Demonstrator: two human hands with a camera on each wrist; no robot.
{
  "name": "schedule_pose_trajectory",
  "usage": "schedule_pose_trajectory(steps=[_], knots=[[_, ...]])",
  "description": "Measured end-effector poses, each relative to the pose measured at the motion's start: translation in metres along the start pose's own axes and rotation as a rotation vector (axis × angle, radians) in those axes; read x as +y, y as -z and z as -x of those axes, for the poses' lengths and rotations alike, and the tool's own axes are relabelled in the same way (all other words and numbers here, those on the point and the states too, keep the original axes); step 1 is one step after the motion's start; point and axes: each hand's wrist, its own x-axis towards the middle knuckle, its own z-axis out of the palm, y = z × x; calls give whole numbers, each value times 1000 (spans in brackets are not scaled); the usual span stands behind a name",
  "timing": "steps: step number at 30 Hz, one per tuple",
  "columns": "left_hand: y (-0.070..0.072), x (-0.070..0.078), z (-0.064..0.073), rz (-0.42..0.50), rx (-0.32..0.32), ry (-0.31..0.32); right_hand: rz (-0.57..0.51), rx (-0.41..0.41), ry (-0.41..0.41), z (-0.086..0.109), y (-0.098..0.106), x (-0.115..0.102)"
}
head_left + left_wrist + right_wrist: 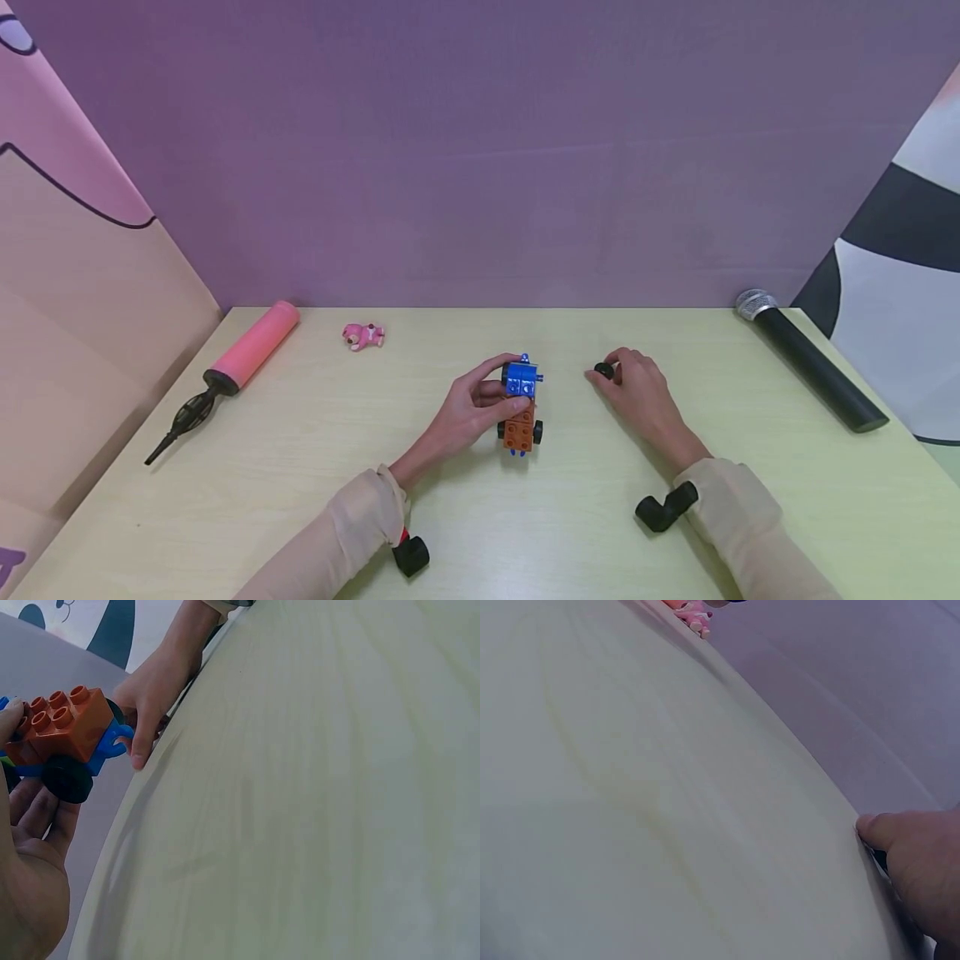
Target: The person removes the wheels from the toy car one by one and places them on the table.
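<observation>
My left hand (471,412) grips a toy block car (519,425) above the table, thumb on top and fingers at its side. The car has a blue front section, an orange studded block and black wheels. On its right side a blue axle stub (539,378) shows with no wheel on it. In the left wrist view, the orange block (67,731) and a blue hook (116,740) at its end stand out. My right hand (637,392), to the right of the car, pinches a small black wheel (603,369) at the tabletop; the right wrist view mostly hides it.
On the pale wooden table (300,517), a pink pump (255,350) with a black nozzle lies at left. Behind the left hand is a small pink bear figure (363,336). A black microphone (817,367) lies along the right edge. A purple panel (480,167) rises behind the table.
</observation>
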Motion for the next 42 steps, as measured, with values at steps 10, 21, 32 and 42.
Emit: schedule_pose_trajectory(steps=[10, 21, 32, 42], knots=[[0, -1, 1, -3, -1, 8, -44, 7, -35, 3, 1, -1], [-1, -2, 1, -7, 19, 14, -97, 107, 122, 20, -2, -11], [-3, 0, 1, 14, 37, 12, -379, -53, 328, 56, -9, -51], [-5, 0, 0, 52, 50, -2, -595, -245, 343, 71, -17, -66]])
